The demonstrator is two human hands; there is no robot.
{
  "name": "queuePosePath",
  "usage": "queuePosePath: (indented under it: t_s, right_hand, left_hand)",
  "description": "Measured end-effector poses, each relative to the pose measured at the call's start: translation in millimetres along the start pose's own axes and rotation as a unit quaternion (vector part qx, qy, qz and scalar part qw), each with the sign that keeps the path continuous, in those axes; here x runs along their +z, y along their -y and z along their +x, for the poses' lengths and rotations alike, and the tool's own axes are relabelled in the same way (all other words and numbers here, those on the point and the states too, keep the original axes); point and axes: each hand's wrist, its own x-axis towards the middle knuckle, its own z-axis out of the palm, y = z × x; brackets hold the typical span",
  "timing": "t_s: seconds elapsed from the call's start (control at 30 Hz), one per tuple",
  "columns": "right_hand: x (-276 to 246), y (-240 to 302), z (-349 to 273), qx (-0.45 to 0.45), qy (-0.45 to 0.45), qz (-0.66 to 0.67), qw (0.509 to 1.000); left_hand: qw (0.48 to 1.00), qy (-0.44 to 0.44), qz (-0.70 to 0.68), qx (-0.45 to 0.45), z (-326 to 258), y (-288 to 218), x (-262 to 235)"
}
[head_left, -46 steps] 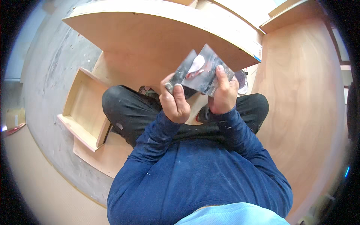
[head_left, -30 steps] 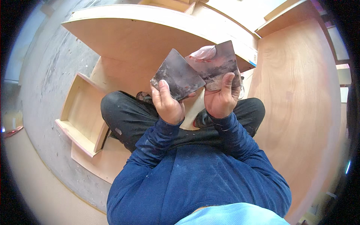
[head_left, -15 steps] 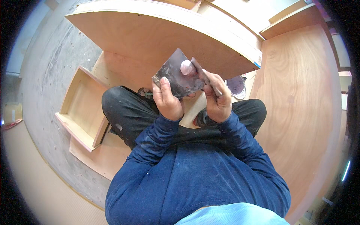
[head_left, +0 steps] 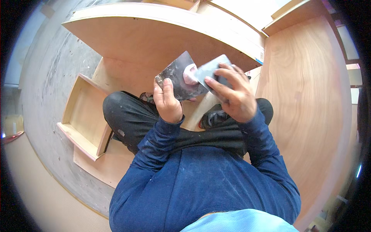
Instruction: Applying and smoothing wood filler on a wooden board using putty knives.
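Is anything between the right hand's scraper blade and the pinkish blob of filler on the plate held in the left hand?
Nothing visible. The right hand holds the smaller scraper blade with its edge right at the pinkish filler, which sits on the dark plate gripped by the left hand. No other object lies between them.

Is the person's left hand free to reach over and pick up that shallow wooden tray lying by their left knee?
Probably not as it stands: the left hand is closed around a dark scraper blade. The wooden tray itself lies uncovered beside the knee.
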Motion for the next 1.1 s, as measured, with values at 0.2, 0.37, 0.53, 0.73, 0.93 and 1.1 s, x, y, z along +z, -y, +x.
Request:
queuePosePath:
  t_s: [0.2, 0.37, 0.53, 0.73, 0.93, 1.1]
  right_hand:
    - [-3.7, 10.2, 6.9, -0.022, 0.027, -0.023, 0.999]
    - [-5.8, 17.8, 12.2, -0.024, -0.006, -0.060, 0.998]
    - [-6.8, 13.9, 17.4, -0.018, -0.017, -0.014, 1.000]
    - [-2.5, 18.8, 6.0, -0.027, 0.023, -0.013, 0.999]
    - [-3.1, 20.5, 15.5, -0.024, 0.018, -0.005, 1.000]
    - [1.3, 23.9, 7.2, 0.062, -0.023, 0.193, 0.979]
  left_hand:
    - [0.990, -0.035, 0.130, 0.046, -2.4, -1.1, 1.2]
    - [0.955, -0.029, 0.264, 0.133, -3.5, -11.5, 7.7]
    - [0.968, 0.009, 0.225, 0.109, -3.1, -11.1, 4.4]
    - [0.965, 0.006, 0.238, 0.111, 4.9, -8.2, -1.2]
    - [0.961, 0.030, 0.244, 0.128, 8.5, -7.4, -8.6]
    - [0.995, 0.047, 0.018, -0.083, 9.7, -10.3, -10.0]
